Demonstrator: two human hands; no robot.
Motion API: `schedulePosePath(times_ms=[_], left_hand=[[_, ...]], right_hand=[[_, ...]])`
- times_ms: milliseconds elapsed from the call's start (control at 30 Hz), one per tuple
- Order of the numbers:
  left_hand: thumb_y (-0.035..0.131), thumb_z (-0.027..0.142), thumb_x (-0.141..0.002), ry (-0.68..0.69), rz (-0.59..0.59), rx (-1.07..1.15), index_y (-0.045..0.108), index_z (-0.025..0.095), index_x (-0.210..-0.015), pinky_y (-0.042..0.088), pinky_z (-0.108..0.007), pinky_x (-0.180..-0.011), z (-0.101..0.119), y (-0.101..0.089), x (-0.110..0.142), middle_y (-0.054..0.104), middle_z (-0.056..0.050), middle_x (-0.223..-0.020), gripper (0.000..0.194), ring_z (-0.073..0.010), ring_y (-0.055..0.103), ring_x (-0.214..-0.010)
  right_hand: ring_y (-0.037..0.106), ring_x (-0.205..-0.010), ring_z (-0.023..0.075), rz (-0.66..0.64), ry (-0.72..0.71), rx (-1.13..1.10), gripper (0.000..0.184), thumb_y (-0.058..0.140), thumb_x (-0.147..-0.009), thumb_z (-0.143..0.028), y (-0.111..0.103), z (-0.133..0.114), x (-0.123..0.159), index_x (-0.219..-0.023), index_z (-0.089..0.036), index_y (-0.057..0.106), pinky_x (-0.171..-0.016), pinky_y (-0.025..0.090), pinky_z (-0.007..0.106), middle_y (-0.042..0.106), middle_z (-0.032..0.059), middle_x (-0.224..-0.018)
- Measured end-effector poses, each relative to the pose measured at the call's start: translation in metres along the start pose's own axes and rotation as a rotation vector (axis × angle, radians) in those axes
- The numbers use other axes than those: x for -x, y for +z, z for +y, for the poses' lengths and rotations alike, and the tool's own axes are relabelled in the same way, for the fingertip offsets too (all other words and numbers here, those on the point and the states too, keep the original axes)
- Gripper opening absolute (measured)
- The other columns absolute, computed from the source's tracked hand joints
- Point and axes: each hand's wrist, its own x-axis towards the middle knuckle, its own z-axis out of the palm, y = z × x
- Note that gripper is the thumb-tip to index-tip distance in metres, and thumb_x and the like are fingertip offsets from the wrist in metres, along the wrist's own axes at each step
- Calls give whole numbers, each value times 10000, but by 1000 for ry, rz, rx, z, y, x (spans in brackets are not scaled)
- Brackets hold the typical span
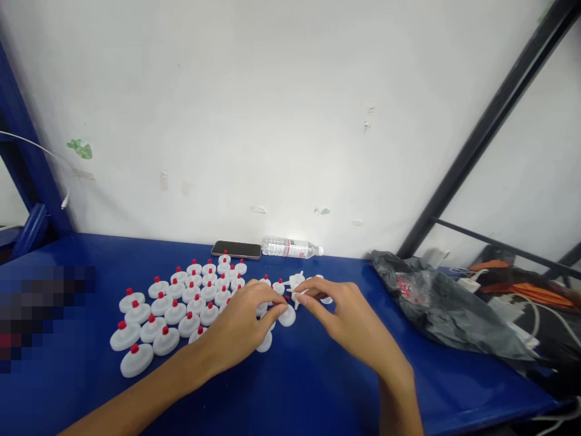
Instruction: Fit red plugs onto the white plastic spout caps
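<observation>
The left hand (pixel 245 316) curls its fingers by a white lid (pixel 287 316); I can't tell its hold. The right hand (pixel 356 318) pinches a white bit (pixel 296 304).

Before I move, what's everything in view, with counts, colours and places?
Red-tipped discs: thirty-odd, white, left to centre
Untipped pieces: several, white, by right hand
Phone: one, black, by wall
Bottle: one, clear, lying by wall
Bag: one, dark grey, right
Packet: one, clear with red, on bag
Cables: several, white, both sides
Orange item: one, far right
Blurred patch: one, dark, left
Desk: one, blue, below
Wall: one, white, behind
Frame bars: several, black right, blue left
Hands: two, bare, left, right, centre
</observation>
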Motion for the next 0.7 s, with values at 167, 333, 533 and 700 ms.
schedulePosePath(times_ms=[167, 333, 533, 700], left_hand=[[579, 292, -967, 19, -128, -55, 737, 227, -866, 462, -390, -947, -5, 6, 5, 725, -33, -974, 199, -226, 623, -1012], [572, 200, -938, 99, -131, -171, 729, 202, -856, 472, -409, -957, -10, 12, 9, 710, -69, -977, 176, -241, 628, -1013], [545, 182, -948, 126, -70, -352, 718, 172, -888, 501, -451, -904, -15, 11, 9, 705, -87, -938, 184, -264, 633, -964], [455, 125, -963, 112, -55, -543, 710, 158, -964, 493, -511, -912, -25, 10, 7, 702, -108, -963, 258, -291, 631, -985]], right_hand=[[729, -840, 161, -18, 1, 5, 179, 562, -1019, -330, 1, -1, 1, -1047, -305, 737, -765, 466, 257, 796, -61, -915], [737, -851, 191, -7, 52, 144, 205, 538, -1029, -340, 3, 4, -2, -1080, -298, 731, -764, 465, 287, 798, -31, -929], [705, -1067, 263, -45, 134, 349, 291, 477, -1034, -257, 9, 21, -5, -1205, -240, 711, -934, 482, 372, 767, 74, -1139], [568, -1320, 268, -136, 95, 282, 395, 517, -1011, -251, 17, 36, 1, -1392, -227, 616, -1133, 412, 412, 627, 89, -1428]])
